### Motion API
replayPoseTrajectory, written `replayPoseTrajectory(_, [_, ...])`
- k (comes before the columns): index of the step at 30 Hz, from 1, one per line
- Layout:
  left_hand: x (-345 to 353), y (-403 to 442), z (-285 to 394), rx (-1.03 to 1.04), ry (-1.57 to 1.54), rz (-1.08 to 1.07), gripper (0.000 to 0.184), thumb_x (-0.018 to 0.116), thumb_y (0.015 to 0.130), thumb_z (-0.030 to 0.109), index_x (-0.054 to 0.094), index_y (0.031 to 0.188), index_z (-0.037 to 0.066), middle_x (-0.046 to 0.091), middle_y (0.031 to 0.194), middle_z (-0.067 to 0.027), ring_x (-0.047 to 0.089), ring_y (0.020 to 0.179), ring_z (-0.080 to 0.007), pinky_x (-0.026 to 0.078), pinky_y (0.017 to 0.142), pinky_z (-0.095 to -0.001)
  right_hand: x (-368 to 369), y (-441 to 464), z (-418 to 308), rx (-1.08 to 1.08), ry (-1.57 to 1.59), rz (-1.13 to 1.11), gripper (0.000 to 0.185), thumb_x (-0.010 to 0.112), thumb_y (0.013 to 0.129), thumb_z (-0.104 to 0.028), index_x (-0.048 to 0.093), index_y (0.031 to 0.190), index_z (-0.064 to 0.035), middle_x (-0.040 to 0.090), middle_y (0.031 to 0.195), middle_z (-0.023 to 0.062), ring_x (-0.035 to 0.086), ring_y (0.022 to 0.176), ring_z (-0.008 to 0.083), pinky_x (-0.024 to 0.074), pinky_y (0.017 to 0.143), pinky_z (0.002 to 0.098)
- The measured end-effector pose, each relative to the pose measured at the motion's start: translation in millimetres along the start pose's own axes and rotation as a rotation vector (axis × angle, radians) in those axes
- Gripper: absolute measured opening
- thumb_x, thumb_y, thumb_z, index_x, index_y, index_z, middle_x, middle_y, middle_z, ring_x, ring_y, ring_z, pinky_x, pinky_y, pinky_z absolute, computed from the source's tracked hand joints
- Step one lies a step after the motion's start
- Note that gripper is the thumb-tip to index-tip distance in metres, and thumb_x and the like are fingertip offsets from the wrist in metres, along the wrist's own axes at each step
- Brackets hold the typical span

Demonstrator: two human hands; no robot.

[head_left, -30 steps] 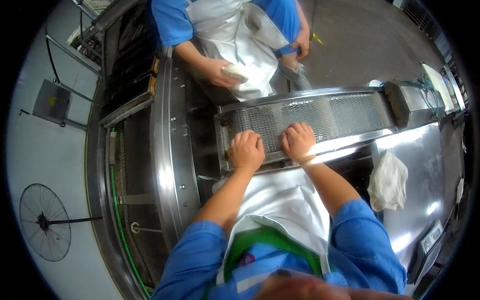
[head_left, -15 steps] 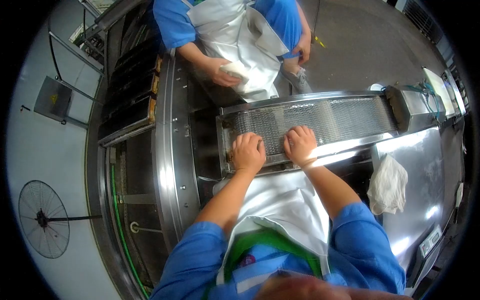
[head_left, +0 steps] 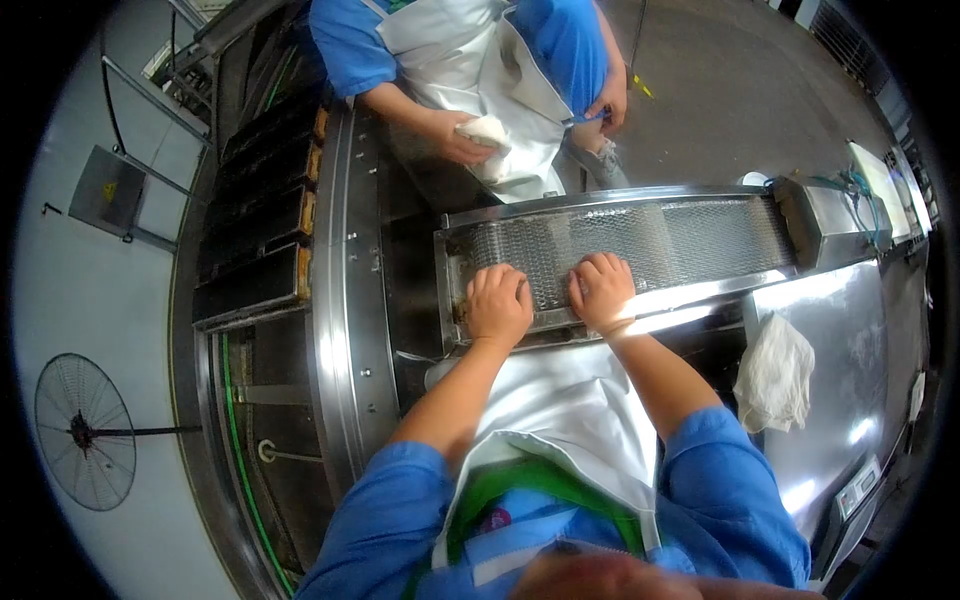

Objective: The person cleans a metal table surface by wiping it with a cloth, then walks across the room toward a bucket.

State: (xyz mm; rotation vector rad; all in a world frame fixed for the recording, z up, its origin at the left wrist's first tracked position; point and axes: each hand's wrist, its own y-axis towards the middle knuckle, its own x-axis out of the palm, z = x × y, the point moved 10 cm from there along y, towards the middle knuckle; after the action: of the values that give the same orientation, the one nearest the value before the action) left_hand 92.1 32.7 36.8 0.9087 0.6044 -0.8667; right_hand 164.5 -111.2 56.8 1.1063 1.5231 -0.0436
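Observation:
A metal mesh conveyor (head_left: 680,238) stretches across in front of me. My left hand (head_left: 499,303) rests at its near edge, toward the left end, with fingers bent over the rail and the thumb at the side. A short gap to the right, my right hand (head_left: 602,292) lies on the same edge, its fingers together and curled. Both palms and fingertips are hidden. Across the conveyor a person in a white apron (head_left: 455,60) holds a white cloth (head_left: 484,137) in one hand; the other hand is by the knee.
Black trays (head_left: 255,278) sit in a row on the track at the left, beside a steel rail (head_left: 345,300). At the right, a white cloth bundle (head_left: 775,375) lies on a steel table (head_left: 845,345) near a scale (head_left: 858,488). A fan (head_left: 85,432) stands far left.
The black trays on the left have moved nearer, and more of them show. The co-worker's hand with the cloth has shifted slightly. My hands have stayed almost still.

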Motion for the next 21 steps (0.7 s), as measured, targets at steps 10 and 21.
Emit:
replayPoseTrajectory(10, [-0.7, -0.4, 0.9, 0.006, 0.006, 0.01, 0.012, 0.065, 0.079, 0.016, 0.064, 0.089, 0.012, 0.06, 0.102, -0.0042, 0.053, 0.103, -0.0266, 0.04, 0.09, -0.0406, 0.0, -0.1, 0.8, -0.009, 0.003, 0.006, 0.012, 0.066, 0.077, -0.017, 0.058, 0.078, -0.0071, 0.057, 0.089, 0.0087, 0.054, 0.088, 0.0286, 0.0428, 0.079, 0.0407])
replayPoseTrajectory(21, [-2.8, -0.4, 0.7, 0.023, -0.004, 0.034, 0.012, 0.066, 0.078, 0.015, 0.064, 0.089, 0.011, 0.06, 0.102, -0.0057, 0.054, 0.101, -0.0287, 0.041, 0.089, -0.042, 2.1, -0.9, 0.6, 0.01, 0.001, -0.019, 0.013, 0.065, 0.078, -0.018, 0.058, 0.08, -0.0068, 0.057, 0.09, 0.0088, 0.055, 0.09, 0.0289, 0.0432, 0.08, 0.0406])
